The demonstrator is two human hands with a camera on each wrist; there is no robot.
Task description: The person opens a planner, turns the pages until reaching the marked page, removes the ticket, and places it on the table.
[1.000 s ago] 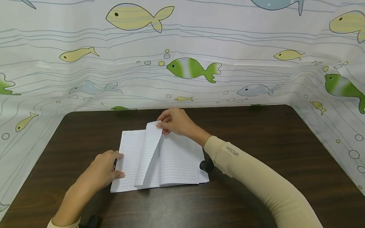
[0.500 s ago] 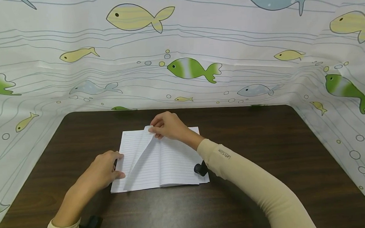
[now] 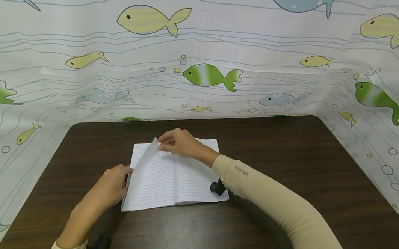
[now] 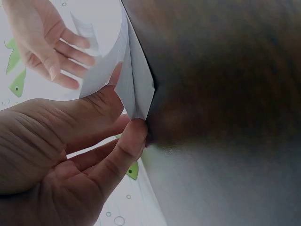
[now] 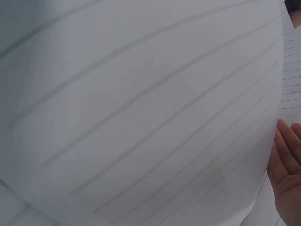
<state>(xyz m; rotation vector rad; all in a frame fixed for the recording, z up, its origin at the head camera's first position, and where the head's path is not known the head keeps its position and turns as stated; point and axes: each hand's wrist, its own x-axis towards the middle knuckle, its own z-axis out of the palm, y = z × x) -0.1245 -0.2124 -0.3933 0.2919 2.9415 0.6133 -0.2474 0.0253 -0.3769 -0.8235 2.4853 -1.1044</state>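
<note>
An open lined notebook lies on the dark table. One loose page leans over its left half, the upper corner still raised. At that corner is my right hand, its fingertips right at the page's edge. In the right wrist view the curved page fills most of the picture, with the straight fingers of that hand beside it. My left hand holds the notebook's left edge. The left wrist view shows its thumb and a finger pinching the sheets near a corner.
A brown wood-grain table lies beneath, with a white fish-print sheet standing behind and along both sides. Small black cameras show at the right wrist and the left wrist.
My right hand has moved left and slightly down, carrying the page over the notebook's left half; its earlier pinch on the page corner has loosened. The left hand has stayed at the left edge.
</note>
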